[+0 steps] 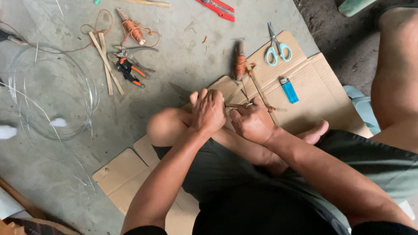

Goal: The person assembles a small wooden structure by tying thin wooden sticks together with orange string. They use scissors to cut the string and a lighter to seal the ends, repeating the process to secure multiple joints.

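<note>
Both hands work over the knee: the left hand [209,111] is closed on thin sticks [235,105], and the right hand [251,124] pinches them too. One joint [271,109] already carries orange thread; the spool [239,65] lies on the cardboard [322,93], so more binding seems left.

Both arms fwd, left hand [208,111] & right hand [251,124] curled shut, close together.

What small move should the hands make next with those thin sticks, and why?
Probably draw the thread snug around the stick joint. The left hand and right hand both pinch the thin sticks where they cross, over the cardboard, and the thread spool lies just beyond, so more binding looks likely.
</note>
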